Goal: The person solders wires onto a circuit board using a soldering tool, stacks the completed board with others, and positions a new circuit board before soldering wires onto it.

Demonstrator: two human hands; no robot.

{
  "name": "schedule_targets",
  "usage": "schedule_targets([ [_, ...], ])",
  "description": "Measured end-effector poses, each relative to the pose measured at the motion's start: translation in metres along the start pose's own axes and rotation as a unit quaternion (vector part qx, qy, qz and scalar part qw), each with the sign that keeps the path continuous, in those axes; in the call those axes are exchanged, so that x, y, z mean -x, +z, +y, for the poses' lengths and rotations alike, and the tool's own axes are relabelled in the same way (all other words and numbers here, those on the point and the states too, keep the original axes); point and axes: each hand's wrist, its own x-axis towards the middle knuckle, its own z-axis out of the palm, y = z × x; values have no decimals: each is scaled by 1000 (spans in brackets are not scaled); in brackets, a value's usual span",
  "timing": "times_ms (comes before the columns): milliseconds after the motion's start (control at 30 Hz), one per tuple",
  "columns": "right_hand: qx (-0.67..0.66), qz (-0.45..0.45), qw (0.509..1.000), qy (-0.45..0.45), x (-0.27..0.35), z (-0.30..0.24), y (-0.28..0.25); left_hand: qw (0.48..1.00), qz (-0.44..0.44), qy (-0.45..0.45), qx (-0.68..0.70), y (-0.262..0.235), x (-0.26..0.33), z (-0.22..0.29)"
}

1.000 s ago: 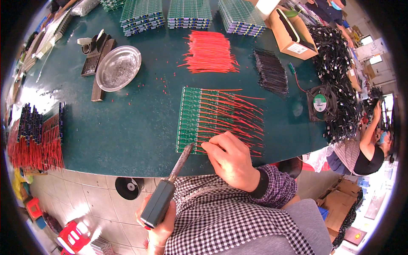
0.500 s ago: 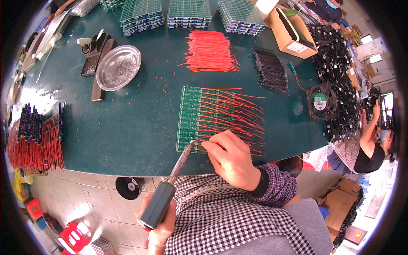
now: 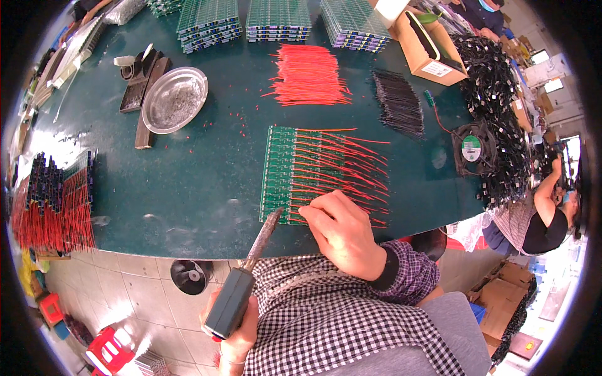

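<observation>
The right hand (image 3: 342,235) rests on the near edge of the green table (image 3: 188,182), fingers curled together and pinching one of the red wires (image 3: 338,166) at the lower end of a row of green circuit boards (image 3: 279,172). The left hand (image 3: 241,326), low near the person's chequered shirt, is closed around the dark handle of a soldering iron (image 3: 241,282); the iron slants up and to the right, its tip just at the near corner of the boards, just left of the right hand's fingertips. The boards lie side by side directly beyond the right hand, with wires fanning off to the right.

Farther out lie a loose bundle of red wires (image 3: 310,78) and a bundle of black wires (image 3: 398,103), a round metal dish (image 3: 174,99) to the left, stacks of boards (image 3: 279,19) along the far edge, a small fan (image 3: 471,147) and a cardboard box (image 3: 429,50) to the right. Another person (image 3: 545,213) sits at the right end.
</observation>
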Motion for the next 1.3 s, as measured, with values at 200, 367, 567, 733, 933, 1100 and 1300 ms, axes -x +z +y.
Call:
schedule_targets([
  [200,20,-9,999,45,11,3,-41,999,25,-34,17,1,1,4],
  [367,63,54,990,112,15,-1,-70,998,35,-29,33,3,1,4],
  [567,-57,28,998,16,-8,-18,-26,998,23,-37,54,3,2,12],
  [733,-45,0,999,17,-5,-7,6,995,30,-67,62,0,7,8],
  [933,-40,8,999,19,-4,-7,9,1000,-4,17,-11,-2,6,0],
  [1100,-35,12,999,21,-5,-8,10,999,-18,35,-2,-1,3,0],
  [1300,-23,15,999,19,-6,-7,11,999,-17,9,39,2,2,2],
])
